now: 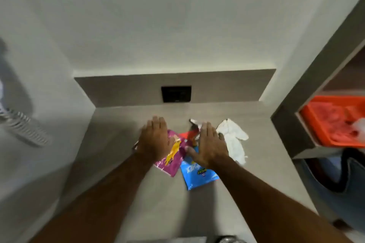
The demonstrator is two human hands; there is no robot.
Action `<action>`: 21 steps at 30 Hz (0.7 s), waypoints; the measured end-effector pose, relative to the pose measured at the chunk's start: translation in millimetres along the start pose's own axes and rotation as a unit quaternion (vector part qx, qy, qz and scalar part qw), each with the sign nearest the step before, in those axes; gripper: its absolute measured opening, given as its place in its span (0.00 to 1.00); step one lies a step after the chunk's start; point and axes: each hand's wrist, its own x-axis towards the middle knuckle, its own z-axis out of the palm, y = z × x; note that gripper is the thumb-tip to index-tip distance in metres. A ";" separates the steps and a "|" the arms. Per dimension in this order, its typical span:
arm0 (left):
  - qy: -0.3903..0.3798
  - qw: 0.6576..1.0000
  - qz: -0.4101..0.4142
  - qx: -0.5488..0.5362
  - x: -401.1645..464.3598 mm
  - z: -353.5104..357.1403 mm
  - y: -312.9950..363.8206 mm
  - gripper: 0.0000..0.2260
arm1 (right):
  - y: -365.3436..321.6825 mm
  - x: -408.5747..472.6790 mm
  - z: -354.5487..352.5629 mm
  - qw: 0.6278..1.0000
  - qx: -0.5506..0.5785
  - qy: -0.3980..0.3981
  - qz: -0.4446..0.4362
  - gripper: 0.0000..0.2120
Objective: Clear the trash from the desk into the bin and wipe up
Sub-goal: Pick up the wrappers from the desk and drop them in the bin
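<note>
Several wrappers lie bunched on the grey desk (158, 199). A pink and yellow wrapper (173, 158) lies partly under my left hand (156, 138), which is flat, palm down, fingers extended. A blue wrapper (197, 175) lies partly under my right hand (209, 144), also flat with its thumb spread. Between the hands a red wrapper (187, 136) and a dark scrap (192, 123) show. A crumpled white cloth (235, 140) lies just right of my right hand. Neither hand grips anything.
A black socket plate (176, 93) sits in the back panel. Walls close the desk on the left and back. At right, a shelf unit (292, 108) holds an orange tray (333, 122). A dark bag (339, 179) lies below. A round metal object (227, 239) shows at the bottom edge.
</note>
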 end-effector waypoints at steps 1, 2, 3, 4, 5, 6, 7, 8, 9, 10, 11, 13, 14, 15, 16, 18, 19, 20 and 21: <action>-0.056 0.997 -0.042 -0.021 -3.5 12.2 -0.6 0.37 | -2.0 -2.6 11.2 0.998 -0.010 -0.046 0.037 0.56; -0.102 0.991 -0.069 -0.052 -6.8 19.2 0.6 0.39 | -5.3 -5.2 19.8 0.995 -0.008 -0.069 0.069 0.60; -0.128 0.987 -0.079 -0.053 -14.0 28.8 3.2 0.40 | -6.7 -12.5 30.7 0.991 -0.003 -0.085 0.099 0.61; -0.134 0.988 -0.067 -0.036 -20.4 36.2 6.1 0.40 | -9.0 -19.6 42.0 0.988 0.009 -0.095 0.124 0.59; -0.138 0.990 -0.043 0.000 -24.7 42.7 9.6 0.38 | -15.4 -23.5 50.0 0.984 0.033 -0.096 0.144 0.55; -0.134 0.990 -0.022 0.029 -27.8 47.1 11.8 0.35 | -21.8 -26.0 55.9 0.983 0.056 -0.090 0.152 0.48; -0.122 0.991 -0.011 0.051 -28.4 51.4 11.5 0.31 | -27.8 -26.3 59.0 0.982 0.069 -0.086 0.151 0.41; -0.111 0.991 -0.002 0.069 -29.5 52.8 10.0 0.27 | -33.6 -25.7 60.3 0.984 0.071 -0.083 0.140 0.36; -0.110 0.991 -0.005 0.073 -30.2 53.5 7.5 0.24 | -37.9 -25.5 60.3 0.984 0.075 -0.091 0.137 0.32; -0.115 0.991 -0.009 0.070 -31.6 52.5 2.7 0.23 | -40.5 -24.8 60.7 0.982 0.083 -0.099 0.136 0.28; -0.129 0.990 -0.024 0.053 -35.0 49.6 -3.4 0.23 | -42.2 -25.4 59.1 0.981 0.093 -0.104 0.137 0.25; -0.166 0.983 -0.071 -0.028 -42.1 42.2 -16.1 0.24 | -41.2 -27.5 53.4 0.977 0.124 -0.103 0.143 0.20; -0.183 0.978 -0.087 -0.059 -46.4 36.4 -21.7 0.25 | -39.4 -30.6 48.4 0.974 0.150 -0.087 0.145 0.18; -0.187 0.975 -0.090 -0.077 -53.3 27.9 -23.8 0.25 | -36.9 -36.2 41.8 0.970 0.184 -0.064 0.144 0.16; -0.165 0.978 -0.084 -0.098 -61.4 20.9 -23.8 0.24 | -31.8 -44.4 34.7 0.965 0.221 -0.033 0.137 0.16; -0.072 0.976 -0.079 -0.192 -89.1 3.3 -18.1 0.23 | -19.8 -72.4 19.0 0.954 0.279 0.011 0.106 0.17; -0.032 0.967 -0.067 -0.243 -106.3 -6.2 -10.4 0.21 | -10.7 -94.0 12.3 0.947 0.305 0.031 0.095 0.17; -0.001 0.957 -0.043 -0.286 -124.6 -17.5 1.0 0.20 | -0.6 -120.0 7.1 0.936 0.338 0.053 0.089 0.17; 0.009 0.945 -0.021 -0.327 -143.9 -26.1 15.7 0.19 | 10.3 -151.1 2.5 0.922 0.368 0.073 0.093 0.18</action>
